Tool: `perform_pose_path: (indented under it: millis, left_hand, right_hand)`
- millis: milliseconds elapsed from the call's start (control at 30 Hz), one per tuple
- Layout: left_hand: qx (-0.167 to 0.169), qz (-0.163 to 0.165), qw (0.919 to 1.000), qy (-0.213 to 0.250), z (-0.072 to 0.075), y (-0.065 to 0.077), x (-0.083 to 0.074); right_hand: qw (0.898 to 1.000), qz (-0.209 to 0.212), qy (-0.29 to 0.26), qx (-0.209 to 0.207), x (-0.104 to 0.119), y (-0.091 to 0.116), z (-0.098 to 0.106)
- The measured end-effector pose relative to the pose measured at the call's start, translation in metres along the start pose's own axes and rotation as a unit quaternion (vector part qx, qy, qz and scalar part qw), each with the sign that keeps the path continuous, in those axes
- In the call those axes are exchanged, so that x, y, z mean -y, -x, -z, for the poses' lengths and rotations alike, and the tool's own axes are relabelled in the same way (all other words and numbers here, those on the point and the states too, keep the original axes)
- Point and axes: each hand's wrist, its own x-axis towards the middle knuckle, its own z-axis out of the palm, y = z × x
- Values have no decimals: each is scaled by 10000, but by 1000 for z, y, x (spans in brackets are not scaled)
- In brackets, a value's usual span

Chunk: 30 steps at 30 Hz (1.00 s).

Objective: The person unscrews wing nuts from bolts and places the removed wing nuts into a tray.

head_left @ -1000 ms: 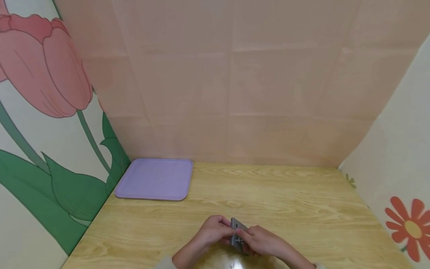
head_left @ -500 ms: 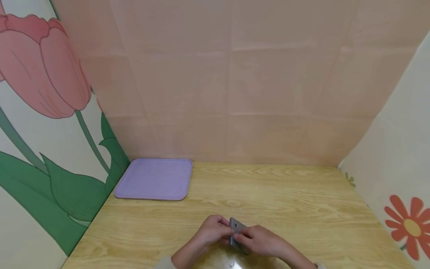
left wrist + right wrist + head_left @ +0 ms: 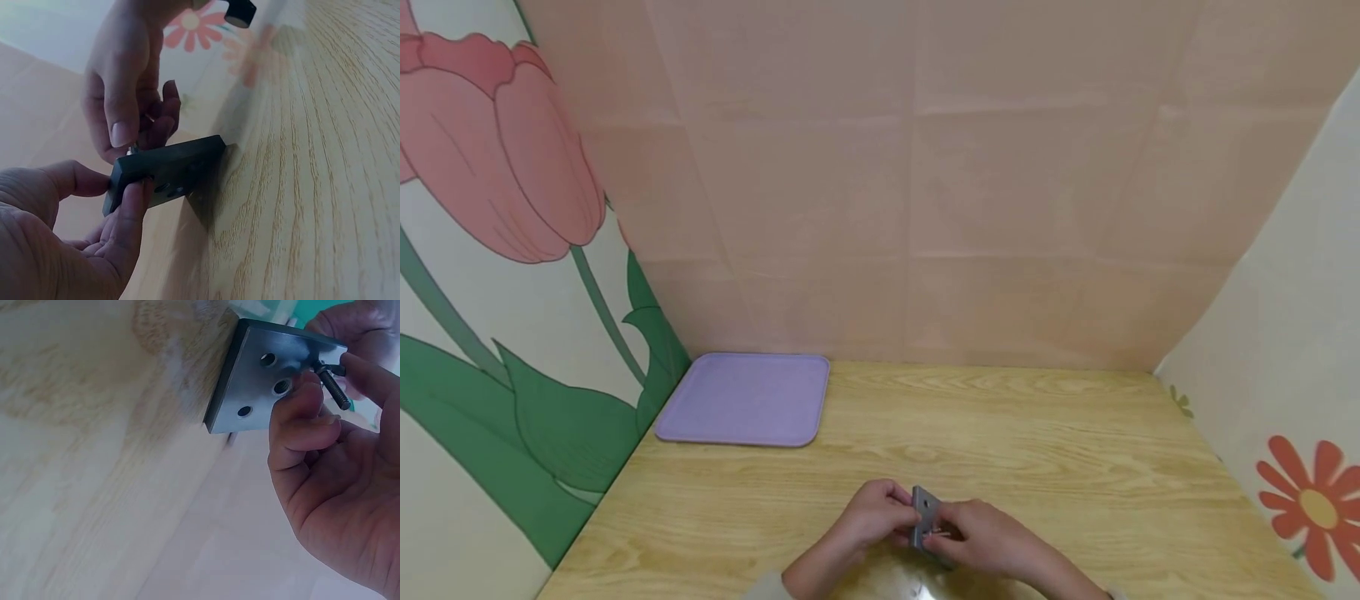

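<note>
A grey metal plate point(image 3: 924, 501) with several round holes stands on edge between both hands, low in the head view. From its face a threaded bolt point(image 3: 337, 395) sticks out in the right wrist view, with a small wing nut point(image 3: 337, 369) near the bolt's base. My left hand point(image 3: 871, 512) pinches the plate by one end, thumb on one side and fingertips on the other. My right hand point(image 3: 988, 537) has its thumb and curled fingers about the wing nut. The plate's far corner is right at the wooden table point(image 3: 300, 187).
A purple tray point(image 3: 745, 400) lies at the back left of the table. Behind it rises a pinkish-brown cloth wall point(image 3: 910, 183). Flower-patterned panels stand on both sides. A shiny bright spot point(image 3: 925, 592) shows on the table at the bottom edge.
My right thumb has moved down across the plate's face and the fingers have shifted; the bolt, covered half a second ago, shows again. My left hand and the plate stay almost in place.
</note>
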Motion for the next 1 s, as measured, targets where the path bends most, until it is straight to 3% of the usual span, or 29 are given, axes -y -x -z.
perform_pose_path:
  millis: [433, 733, 1000]
  left_hand:
    - [-14, 91, 9999, -75, 0, 3, 0]
    - [-77, 71, 9999, -59, 0, 4, 2]
    - [-120, 142, 9998, -84, -2, 3, -1]
  right_hand:
    - [9943, 249, 1011, -247, 3, -1, -5]
    - [9943, 286, 1015, -178, 5, 0, -4]
    - [9953, -62, 767, -591, 3, 0, -3]
